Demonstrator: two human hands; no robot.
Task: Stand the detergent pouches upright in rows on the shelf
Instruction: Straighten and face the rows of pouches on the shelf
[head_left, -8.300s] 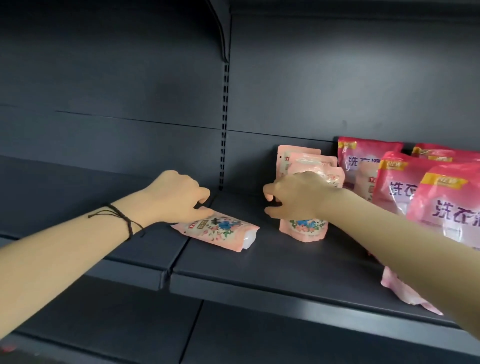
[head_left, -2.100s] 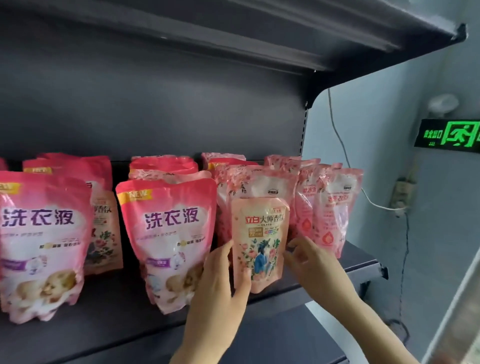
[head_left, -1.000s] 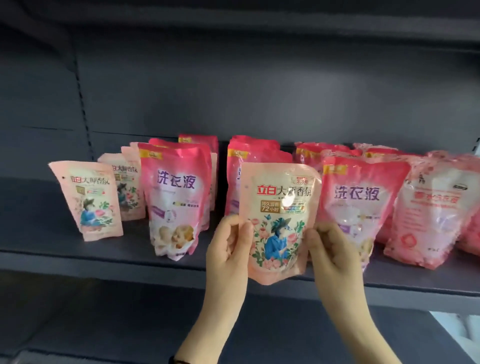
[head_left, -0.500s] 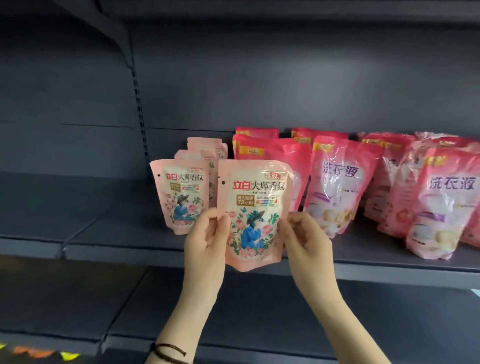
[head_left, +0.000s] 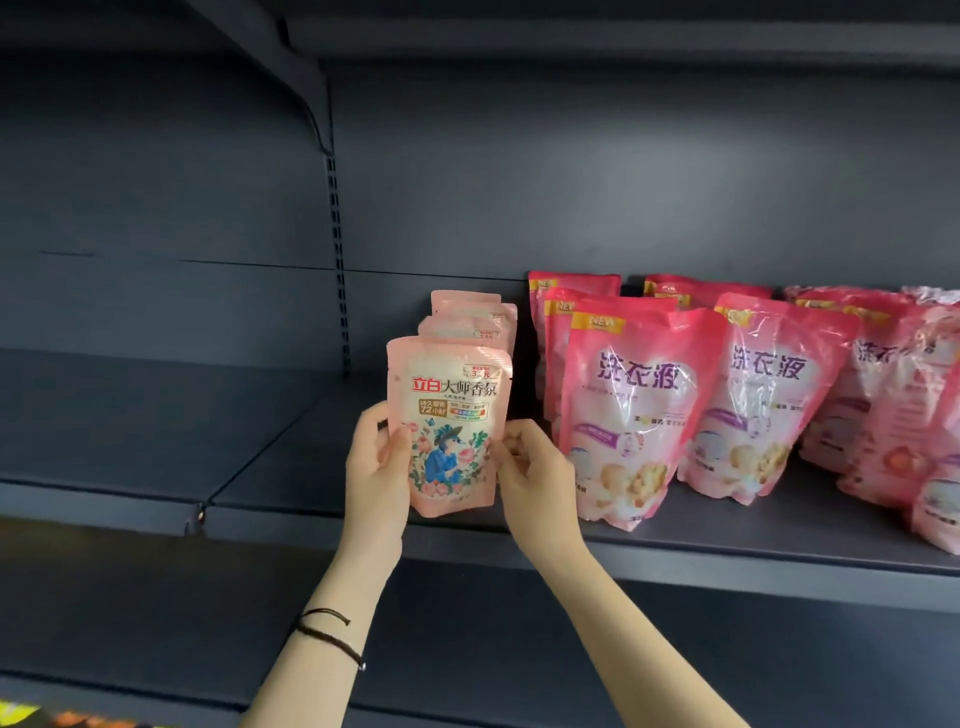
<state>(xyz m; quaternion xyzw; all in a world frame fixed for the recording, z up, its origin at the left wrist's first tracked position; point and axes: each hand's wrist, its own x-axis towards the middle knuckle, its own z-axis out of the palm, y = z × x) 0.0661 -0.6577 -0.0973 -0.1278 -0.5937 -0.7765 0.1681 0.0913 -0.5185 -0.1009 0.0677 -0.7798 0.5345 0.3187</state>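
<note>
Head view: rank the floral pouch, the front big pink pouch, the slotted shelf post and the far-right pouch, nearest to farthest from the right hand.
1. Floral pouch: held by the right hand.
2. Front big pink pouch: just right.
3. Slotted shelf post: up left, behind.
4. Far-right pouch: shelf's right edge.

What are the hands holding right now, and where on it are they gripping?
A light pink floral pouch, upright at the shelf front: left hand grips its lower left edge, right hand its lower right edge.
</note>
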